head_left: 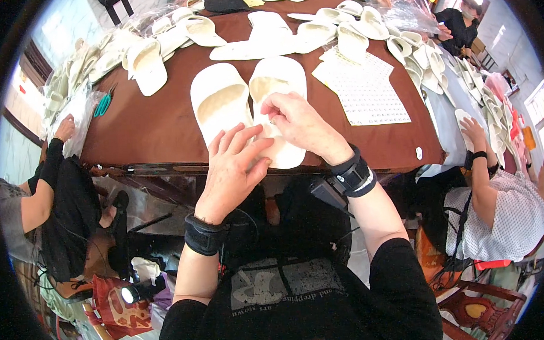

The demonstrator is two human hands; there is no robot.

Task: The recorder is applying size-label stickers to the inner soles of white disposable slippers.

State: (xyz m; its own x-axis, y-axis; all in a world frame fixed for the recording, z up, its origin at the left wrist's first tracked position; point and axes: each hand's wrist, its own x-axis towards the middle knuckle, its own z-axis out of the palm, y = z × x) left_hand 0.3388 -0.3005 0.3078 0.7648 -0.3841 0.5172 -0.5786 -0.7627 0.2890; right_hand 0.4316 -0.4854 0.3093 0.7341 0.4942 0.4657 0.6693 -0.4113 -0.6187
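Two cream slide slippers lie side by side in front of me, toes pointing away: the left slipper and the right slipper. My left hand rests at their heel ends with its fingers spread, reaching across to the right slipper's insole. Over that same slipper, my right hand is bent with thumb and forefinger pinched together; whatever is between them is too small to make out. To the right lie white sheets printed with rows of small marks, perhaps stickers, partly under another slipper.
The brown-covered table carries piles of slippers along its far side. Teal-handled scissors lie at the left near clear plastic bags. Co-workers' hands show at left and right, the latter by a slipper.
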